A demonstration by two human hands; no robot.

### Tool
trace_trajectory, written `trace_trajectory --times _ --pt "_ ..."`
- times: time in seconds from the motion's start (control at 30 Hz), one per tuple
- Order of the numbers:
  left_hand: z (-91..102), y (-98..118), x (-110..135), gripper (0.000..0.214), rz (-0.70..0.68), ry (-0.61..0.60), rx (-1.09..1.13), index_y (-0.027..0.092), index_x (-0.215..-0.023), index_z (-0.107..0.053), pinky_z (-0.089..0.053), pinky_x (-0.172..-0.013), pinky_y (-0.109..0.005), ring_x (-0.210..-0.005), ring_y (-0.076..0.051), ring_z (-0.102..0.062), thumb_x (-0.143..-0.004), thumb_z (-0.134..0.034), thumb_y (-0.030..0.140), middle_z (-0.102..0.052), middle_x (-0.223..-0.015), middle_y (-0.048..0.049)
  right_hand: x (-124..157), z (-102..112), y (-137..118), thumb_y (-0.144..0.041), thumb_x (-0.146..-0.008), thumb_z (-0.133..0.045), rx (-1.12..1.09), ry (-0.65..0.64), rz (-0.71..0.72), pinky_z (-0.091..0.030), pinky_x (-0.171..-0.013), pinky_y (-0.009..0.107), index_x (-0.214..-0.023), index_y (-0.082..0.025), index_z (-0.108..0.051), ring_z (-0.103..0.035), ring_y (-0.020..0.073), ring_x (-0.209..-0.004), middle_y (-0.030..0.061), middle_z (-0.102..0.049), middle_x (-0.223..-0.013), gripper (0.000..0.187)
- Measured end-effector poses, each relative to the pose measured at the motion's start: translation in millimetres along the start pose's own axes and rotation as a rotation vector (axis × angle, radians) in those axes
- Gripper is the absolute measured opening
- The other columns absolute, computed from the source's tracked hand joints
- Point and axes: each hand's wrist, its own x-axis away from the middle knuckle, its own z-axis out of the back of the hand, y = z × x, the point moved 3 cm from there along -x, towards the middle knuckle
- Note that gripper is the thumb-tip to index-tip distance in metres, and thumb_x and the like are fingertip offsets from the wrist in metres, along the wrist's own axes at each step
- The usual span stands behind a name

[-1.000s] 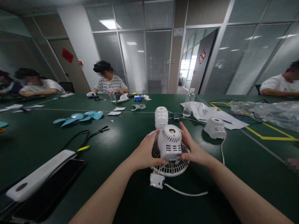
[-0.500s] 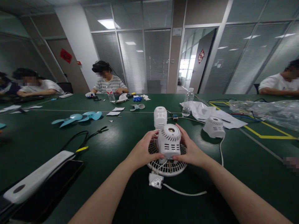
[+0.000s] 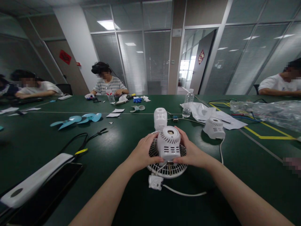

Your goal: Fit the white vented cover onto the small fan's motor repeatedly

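Note:
A white fan motor housing [image 3: 171, 147] with slotted vents and a hole in its top is held between my two hands. My left hand [image 3: 143, 152] is closed on its left side, thumb along the lower front edge. From the right, my right hand [image 3: 191, 151] grips it the same way. Beneath the housing lies a round white fan grille [image 3: 175, 171], partly hidden by it. A small white part with a cable [image 3: 155, 182] rests at the grille's near edge. Just behind stands another white housing [image 3: 160, 117].
A third housing [image 3: 213, 128] with a cord sits to the right, near a water bottle [image 3: 188, 105] and crumpled white paper [image 3: 203, 112]. Blue fan blades [image 3: 89, 117], a white power strip [image 3: 35, 182] and a dark phone-like slab [image 3: 47, 197] lie left. Several people sit around the green table.
Both hands keep their hold on the housing, which sits almost unmoved over the grille. The whole view has shifted very slightly.

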Motion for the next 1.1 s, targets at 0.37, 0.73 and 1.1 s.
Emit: trace_trajectory --times 0.37,0.73,1.1 --pt "3.5 5 2 0.092 0.014 -0.07 0.072 0.026 -0.148 -0.03 -0.033 -0.113 -0.055 -0.136 -0.034 -0.042 -0.072 -0.077 0.047 -0.041 -0.151 -0.0115 3 7 -10 -0.033 -0.064 -0.088 0.048 -0.097 -0.082 -0.021 -0.118 0.06 -0.155 -0.033 0.006 -0.033 0.035 -0.144 0.0139 -0.034 -0.156 0.131" --pt "6.5 6 3 0.093 0.015 -0.099 0.057 0.029 -0.149 -0.03 -0.037 -0.11 -0.057 -0.134 -0.036 -0.046 -0.071 -0.077 0.045 -0.045 -0.15 -0.0099 1 3 -4 -0.031 -0.062 -0.089 0.068 -0.06 -0.129 -0.015 -0.119 0.061 -0.154 -0.035 0.009 -0.03 0.035 -0.145 0.0117 -0.031 -0.158 0.136" --pt "1.7 -2 -1 0.094 0.027 -0.107 -0.025 0.028 -0.151 -0.029 -0.036 -0.107 -0.061 -0.132 -0.041 -0.047 -0.072 -0.076 0.046 -0.05 -0.145 -0.013 4 1 -8 -0.034 -0.064 -0.087 0.141 -0.025 -0.066 -0.019 -0.119 0.06 -0.155 -0.033 0.009 -0.031 0.0357 -0.145 0.0124 -0.027 -0.159 0.133"
